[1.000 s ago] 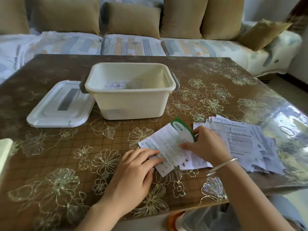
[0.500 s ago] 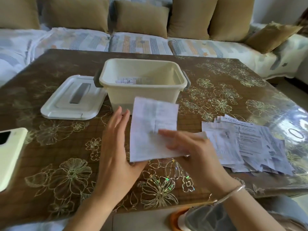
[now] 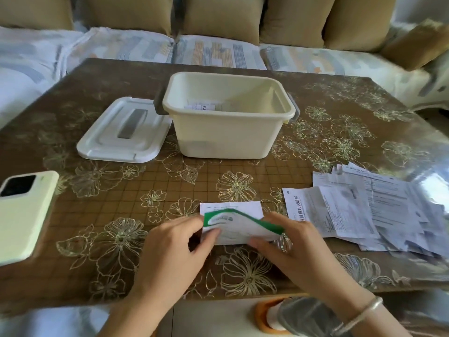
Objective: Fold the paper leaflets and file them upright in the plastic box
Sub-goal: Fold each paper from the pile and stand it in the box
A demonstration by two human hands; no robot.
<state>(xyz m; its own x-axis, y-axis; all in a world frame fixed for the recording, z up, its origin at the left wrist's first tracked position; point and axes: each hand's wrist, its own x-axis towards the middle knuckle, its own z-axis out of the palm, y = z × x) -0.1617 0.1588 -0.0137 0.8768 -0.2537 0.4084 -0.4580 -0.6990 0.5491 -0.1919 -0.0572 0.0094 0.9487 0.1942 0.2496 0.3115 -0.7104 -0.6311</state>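
Behind everything runs a sofa [image 3: 218, 52]; in front of it the floral table [image 3: 109, 239] carries all I'm working with. At its middle sits the box [image 3: 228, 135], uncovered, with a few folded slips [image 3: 201, 107] standing near its far wall. Its lid [image 3: 124, 132] lies flat just to the left. A loose pile [image 3: 379, 205] of unfolded sheets spreads near the table's right edge.

Close to me, the leaflet [image 3: 230, 210] with the green band is half folded, its lower part on the table and the printed flap raised. My left hand [image 3: 170, 249] pinches its left edge with curled fingers. My right hand [image 3: 294, 249] pinches the right edge, though blur there leaves me unsure where the thumb sits.

I judge the fold about midway. To do it well I'd lower the flap until the corners meet and steady one side. Then I'd run a finger along the crease so the leaflet stands firm in the box.
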